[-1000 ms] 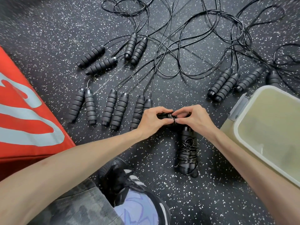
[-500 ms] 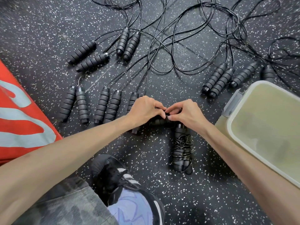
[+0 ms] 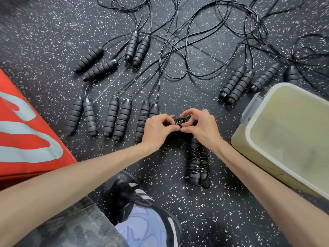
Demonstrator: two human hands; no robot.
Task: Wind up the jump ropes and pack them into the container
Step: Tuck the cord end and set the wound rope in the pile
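Note:
My left hand and my right hand meet over a wound jump rope, both pinching its black cord coils; most of the bundle is hidden by my fingers. A second wound jump rope lies on the floor just below my right hand. Several unwound jump ropes lie beyond: pairs of black foam handles to the left and another group at the right, their cords tangled at the top. The translucent container stands at the right, its inside blurred.
A red mat with grey markings fills the left edge. My knee in camouflage trousers and a black shoe sit at the bottom centre. The floor is black speckled rubber.
The view shifted slightly. My hands stay together on the wound bundle and have worked its cord; the coils now show between my fingers.

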